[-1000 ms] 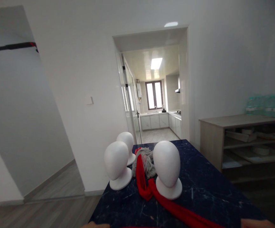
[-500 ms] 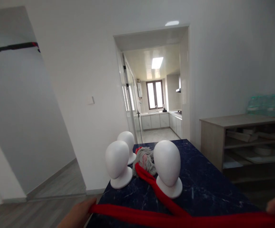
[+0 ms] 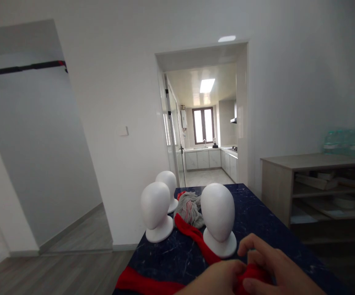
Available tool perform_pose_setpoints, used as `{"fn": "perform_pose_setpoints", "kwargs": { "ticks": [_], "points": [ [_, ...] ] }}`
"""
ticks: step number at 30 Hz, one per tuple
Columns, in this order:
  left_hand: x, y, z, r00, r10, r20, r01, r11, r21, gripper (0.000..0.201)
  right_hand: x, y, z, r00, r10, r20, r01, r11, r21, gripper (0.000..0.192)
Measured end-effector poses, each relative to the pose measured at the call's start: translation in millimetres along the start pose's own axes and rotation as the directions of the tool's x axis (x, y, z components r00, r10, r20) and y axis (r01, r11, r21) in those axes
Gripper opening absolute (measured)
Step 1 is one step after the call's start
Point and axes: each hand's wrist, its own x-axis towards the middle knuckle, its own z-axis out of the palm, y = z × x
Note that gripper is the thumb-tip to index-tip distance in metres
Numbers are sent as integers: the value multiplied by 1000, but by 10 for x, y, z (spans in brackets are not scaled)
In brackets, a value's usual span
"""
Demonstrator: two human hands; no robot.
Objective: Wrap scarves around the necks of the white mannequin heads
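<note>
Home interior, kitchen (image 3: 206, 157) through doorway, wood floor (image 3: 57, 270), probably a dining area

- You get soft, even daylight; the kitchen ceiling light (image 3: 207, 85) and window (image 3: 203, 125) glare brightest
- Your hands (image 3: 257, 270) are slightly blurred
- Walls bend at the edges

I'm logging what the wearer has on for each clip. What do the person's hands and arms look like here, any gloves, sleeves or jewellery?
Both hands are bare: no gloves on the left hand or the right hand. No ring shows on the visible fingers, and no watch or bracelet is in view. No sleeve shows either; the picture's bottom edge cuts off the arms just past the hands, so anything worn higher up cannot be told.
</note>
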Motion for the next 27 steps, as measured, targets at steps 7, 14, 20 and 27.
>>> {"fn": "perform_pose_setpoints", "kwargs": {
  "ticks": [7, 14, 20, 27],
  "points": [
    [-184, 872, -468, 979, 10, 205, 56, 948, -313, 28, 424, 342, 387, 966, -184, 180, 96, 906, 413, 47],
    [228, 1513, -781, 941, 315, 126, -204, 822, -532, 36, 753, 449, 993, 931, -285, 229, 131, 845, 519, 55],
    [55, 1920, -1616, 875, 448, -182, -463, 671, -579, 32, 840, 492, 328, 905, -410, 117, 171, 600, 781, 54],
    [-203, 2035, -2184, 768, 469, -435, -640, 572, -513, 31, 766, 263, -1074, 932, -361, -33, 282, 665, 692, 47]
  ]
}}
